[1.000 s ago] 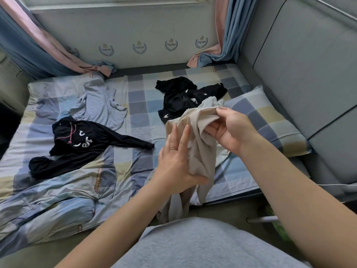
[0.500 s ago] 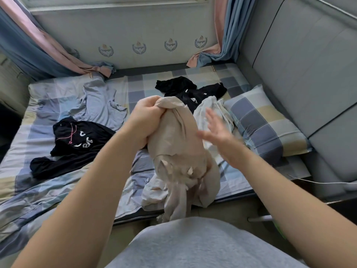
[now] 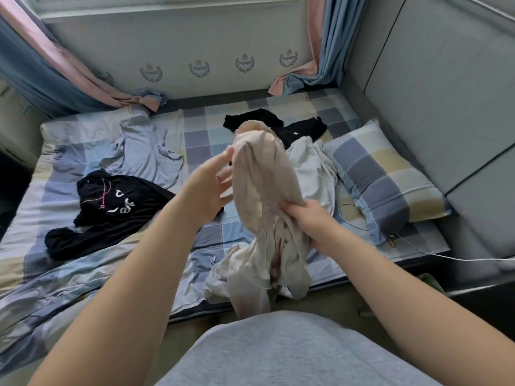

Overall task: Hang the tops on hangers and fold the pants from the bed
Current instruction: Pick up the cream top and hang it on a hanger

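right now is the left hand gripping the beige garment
No, the left hand is spread open beside it; only the right hand grips the beige garment.

Soft, even light, faint shadows; edges bow wide-angle — left hand (image 3: 211,188) motion-blurred.

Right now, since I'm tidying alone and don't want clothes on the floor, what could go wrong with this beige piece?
Only the right hand grips the beige garment, at its middle; the left hand is open beside it, so the bunched cloth may slip. Its lower end hangs past the bed edge against a white garment, which might get dragged down. The white cable near the pillow could snag.
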`<state>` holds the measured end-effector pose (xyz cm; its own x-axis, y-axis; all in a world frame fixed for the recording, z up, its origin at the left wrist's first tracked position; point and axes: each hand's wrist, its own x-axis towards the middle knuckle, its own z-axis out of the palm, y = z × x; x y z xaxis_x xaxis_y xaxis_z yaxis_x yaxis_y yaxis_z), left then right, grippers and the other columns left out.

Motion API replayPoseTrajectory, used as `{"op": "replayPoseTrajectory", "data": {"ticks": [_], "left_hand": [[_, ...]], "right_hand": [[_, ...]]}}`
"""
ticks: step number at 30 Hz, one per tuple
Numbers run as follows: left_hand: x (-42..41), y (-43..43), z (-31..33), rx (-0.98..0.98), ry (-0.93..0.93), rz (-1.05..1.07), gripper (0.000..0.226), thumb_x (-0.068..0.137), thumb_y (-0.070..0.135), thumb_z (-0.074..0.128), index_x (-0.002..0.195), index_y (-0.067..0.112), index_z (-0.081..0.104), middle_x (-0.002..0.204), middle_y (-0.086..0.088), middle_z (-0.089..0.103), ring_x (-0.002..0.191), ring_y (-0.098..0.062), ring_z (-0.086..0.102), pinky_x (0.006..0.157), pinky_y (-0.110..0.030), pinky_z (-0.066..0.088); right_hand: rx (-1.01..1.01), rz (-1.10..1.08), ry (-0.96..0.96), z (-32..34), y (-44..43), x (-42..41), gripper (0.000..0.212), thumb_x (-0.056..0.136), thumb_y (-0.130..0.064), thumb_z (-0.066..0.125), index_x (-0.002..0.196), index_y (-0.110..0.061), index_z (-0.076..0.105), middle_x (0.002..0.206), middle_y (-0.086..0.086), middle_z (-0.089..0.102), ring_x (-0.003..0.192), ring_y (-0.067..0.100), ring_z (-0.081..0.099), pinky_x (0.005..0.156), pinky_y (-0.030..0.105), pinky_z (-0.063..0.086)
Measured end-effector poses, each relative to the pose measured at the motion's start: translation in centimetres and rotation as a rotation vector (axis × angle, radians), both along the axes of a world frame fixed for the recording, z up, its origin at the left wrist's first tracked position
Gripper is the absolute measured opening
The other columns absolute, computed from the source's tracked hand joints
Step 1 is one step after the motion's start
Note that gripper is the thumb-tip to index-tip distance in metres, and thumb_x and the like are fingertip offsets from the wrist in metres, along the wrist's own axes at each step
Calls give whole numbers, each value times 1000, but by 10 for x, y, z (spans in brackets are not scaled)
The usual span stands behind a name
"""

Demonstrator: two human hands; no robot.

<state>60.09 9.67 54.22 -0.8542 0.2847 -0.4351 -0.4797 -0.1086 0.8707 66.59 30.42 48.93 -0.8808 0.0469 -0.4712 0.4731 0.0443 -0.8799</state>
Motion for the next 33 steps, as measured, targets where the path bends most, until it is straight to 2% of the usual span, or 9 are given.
{"op": "replayPoseTrajectory", "data": {"ticks": [3, 6, 10, 12, 17, 19, 23, 29, 33], "left_hand": [[21, 14, -19, -161, -30, -151, 66, 68, 70, 70, 121, 31, 63, 114, 8, 72, 111, -18, 64, 95, -40, 44], [44, 30, -40, -294, -28, -213, 89, 50, 60, 84, 127, 24, 58, 115, 0, 73, 103, -18, 71, 89, -41, 57], [55, 38, -69, -594, 195, -159, 24, 81, 35, 74, 87, 12, 69, 76, -6, 71, 71, -16, 65, 64, -39, 55], [51, 31, -74, -664, 286, -58, 35, 95, 25, 62, 64, 13, 54, 56, 2, 50, 57, -16, 45, 55, -34, 34], [39, 13, -60, -547, 400, 145, 32, 101, 21, 49, 81, 1, 64, 65, -2, 52, 62, -15, 42, 61, -34, 36], [39, 13, -51, -444, 407, 193, 32, 103, 21, 48, 81, 12, 70, 68, 3, 58, 65, -11, 48, 62, -31, 42], [46, 21, -32, -214, 412, 119, 36, 104, 25, 50, 85, 38, 77, 86, 6, 71, 83, -9, 62, 72, -25, 51], [49, 18, -22, -26, 311, 27, 26, 94, 38, 54, 93, 33, 80, 102, -5, 74, 99, -22, 65, 93, -40, 51], [34, -4, -37, -466, 357, 109, 43, 105, 30, 48, 67, 21, 65, 64, 6, 57, 62, -9, 50, 60, -29, 40]], "right_hand": [[-227, -131, -35, 29, 0, -11, 26, 104, -18, 53, 92, 1, 67, 67, 8, 68, 54, 17, 66, 52, 28, 57], [-395, -189, -66, 53, 3, -18, 34, 106, -20, 48, 118, 8, 62, 98, 20, 70, 89, 30, 71, 84, 44, 61], [-535, -206, -76, 68, 9, -22, 40, 105, -25, 47, 133, 1, 58, 123, 22, 65, 117, 34, 63, 104, 50, 49], [-531, -246, -51, 68, 17, -22, 42, 104, -27, 47, 135, 0, 58, 123, 20, 65, 114, 32, 64, 104, 48, 49], [-343, -277, -135, 46, 30, -14, 32, 100, -41, 54, 108, -13, 67, 91, 7, 70, 73, 19, 69, 63, 30, 55], [-168, -219, -233, 29, 26, -6, 34, 92, -51, 63, 113, -24, 65, 108, 5, 70, 85, 18, 69, 66, 31, 53], [36, -73, -366, -1, 13, -1, 92, 75, -69, 72, 149, -27, 37, 143, 2, 43, 134, 33, 44, 89, 53, 45], [70, 20, -480, -39, 5, 9, 37, 85, -40, 78, 103, -10, 67, 94, 9, 73, 79, 24, 67, 73, 36, 56], [45, -171, -354, -57, 13, 13, 25, 87, -12, 74, 109, -2, 68, 89, 12, 72, 76, 24, 67, 63, 30, 52]]}}
